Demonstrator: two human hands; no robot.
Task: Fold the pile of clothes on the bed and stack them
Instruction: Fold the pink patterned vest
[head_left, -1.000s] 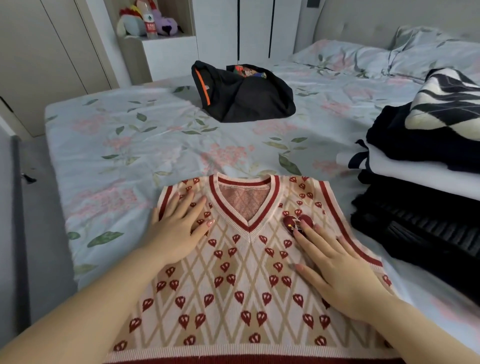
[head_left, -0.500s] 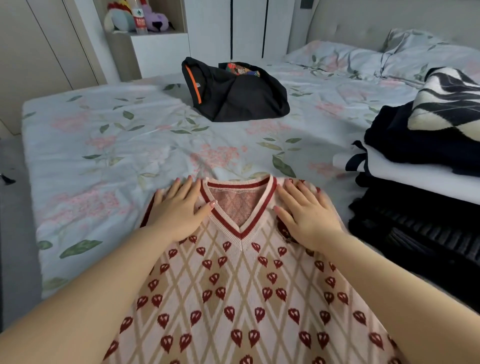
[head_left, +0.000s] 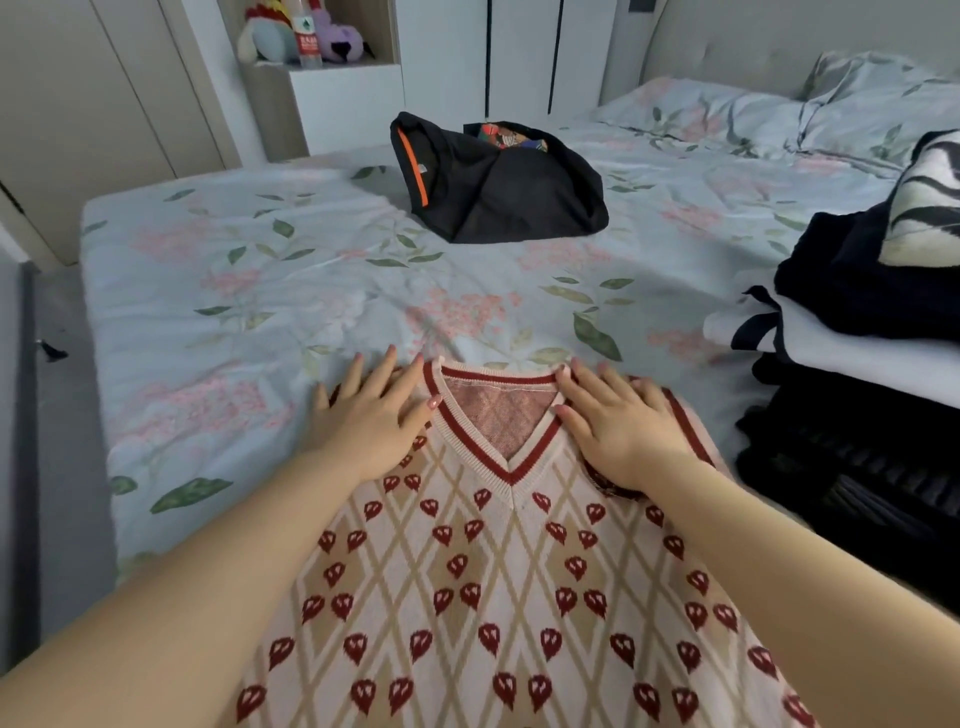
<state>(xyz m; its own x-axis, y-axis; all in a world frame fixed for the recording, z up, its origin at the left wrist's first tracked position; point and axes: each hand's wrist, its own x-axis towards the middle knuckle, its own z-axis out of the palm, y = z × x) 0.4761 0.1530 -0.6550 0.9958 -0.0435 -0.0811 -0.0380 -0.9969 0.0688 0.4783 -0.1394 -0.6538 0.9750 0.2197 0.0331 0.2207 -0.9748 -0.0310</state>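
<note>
Vest (head_left: 483, 582) on bed (head_left: 260, 291), clothes stack (head_left: 857, 395) to its right

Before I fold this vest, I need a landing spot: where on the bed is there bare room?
Bare sheet lies between the vest and the black garment, stretching to the left edge. A smaller patch runs from the black garment towards the pillows. Crowded on the right, where the stack of clothes sits close beside the vest.

Open bedsheet (head_left: 270, 291) lies ahead and left; the folded stack (head_left: 852, 395) blocks the right.
</note>
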